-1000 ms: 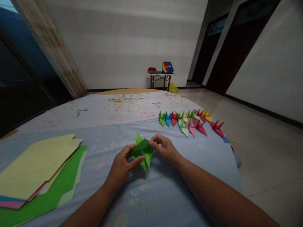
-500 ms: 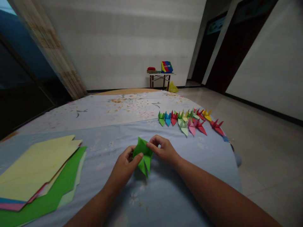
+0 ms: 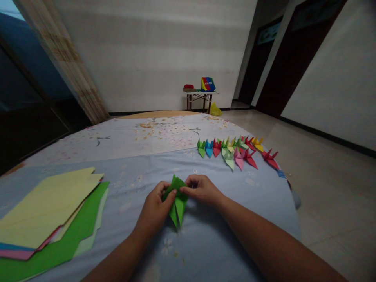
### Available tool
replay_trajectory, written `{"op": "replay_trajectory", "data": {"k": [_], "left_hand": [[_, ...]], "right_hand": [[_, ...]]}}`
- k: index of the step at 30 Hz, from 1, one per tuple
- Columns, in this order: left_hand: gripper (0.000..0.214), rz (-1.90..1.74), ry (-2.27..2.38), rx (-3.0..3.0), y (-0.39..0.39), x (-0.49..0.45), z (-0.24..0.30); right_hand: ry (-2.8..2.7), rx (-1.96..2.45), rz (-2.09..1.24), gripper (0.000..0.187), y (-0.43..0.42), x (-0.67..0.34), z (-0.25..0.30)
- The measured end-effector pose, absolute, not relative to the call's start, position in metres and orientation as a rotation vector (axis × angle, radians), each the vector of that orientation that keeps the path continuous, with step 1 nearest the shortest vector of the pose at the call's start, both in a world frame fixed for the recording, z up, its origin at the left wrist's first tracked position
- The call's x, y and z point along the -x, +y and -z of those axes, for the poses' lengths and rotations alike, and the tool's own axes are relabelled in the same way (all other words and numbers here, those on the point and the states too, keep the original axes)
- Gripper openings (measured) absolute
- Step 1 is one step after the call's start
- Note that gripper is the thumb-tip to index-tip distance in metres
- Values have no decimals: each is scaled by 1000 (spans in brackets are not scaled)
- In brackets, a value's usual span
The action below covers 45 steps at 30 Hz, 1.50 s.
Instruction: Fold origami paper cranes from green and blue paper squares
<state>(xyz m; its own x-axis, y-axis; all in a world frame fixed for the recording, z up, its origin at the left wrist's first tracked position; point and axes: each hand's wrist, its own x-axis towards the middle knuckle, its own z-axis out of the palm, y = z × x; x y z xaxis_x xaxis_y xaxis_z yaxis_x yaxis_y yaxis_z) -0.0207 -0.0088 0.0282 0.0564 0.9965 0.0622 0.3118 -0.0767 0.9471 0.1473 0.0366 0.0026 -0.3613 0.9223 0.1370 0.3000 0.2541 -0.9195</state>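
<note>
A green folded origami paper point(image 3: 179, 204) is held between both hands at the middle of the table, its two narrow points directed toward me and a broader tip pointing away. My left hand point(image 3: 157, 203) pinches its left side, thumb on top and fingers underneath. On the right edge, my right hand point(image 3: 203, 189) is closed with the thumb and fingertips on the paper. The fingers beneath the sheet are partly hidden. Several finished paper cranes point(image 3: 230, 158) in green, blue, red, pink and yellow stand in rows beyond my right hand.
A stack of coloured paper point(image 3: 49, 203), yellow on top, lies at the left. Under everything spreads a blue flowered tablecloth point(image 3: 123, 243) over a round table. Against the far wall stands a small table point(image 3: 202, 94) with a colourful box point(image 3: 208, 84) on it.
The green paper looks flatter and sits slightly lower, its two points now closer together. My right hand has come down a little with it. The view has shifted slightly.
</note>
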Motion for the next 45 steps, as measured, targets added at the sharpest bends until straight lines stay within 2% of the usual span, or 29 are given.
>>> {"op": "replay_trajectory", "data": {"k": [6, 9, 16, 29, 35, 45], "left_hand": [[40, -1050, 1398, -1466, -8, 22, -30], [31, -1038, 1441, -1554, -7, 25, -30], [34, -1153, 1515, -1506, -5, 26, -27], [29, -972, 1415, -1616, -2, 28, -38], [26, -916, 1331, -1537, 2, 34, -32], [29, -1058, 1340, -1366, 0, 29, -33]], "right_hand": [[-1824, 1088, -1164, 20, 31, -145, -5], [-1883, 1094, -1134, 16, 27, -143, -7], [-1955, 1153, -1094, 9, 23, -141, -10], [-1976, 984, -1081, 2, 23, -140, -6], [-2041, 971, -1141, 2, 21, -142, -10], [-1898, 1013, -1293, 10, 24, -140, -11]]}}
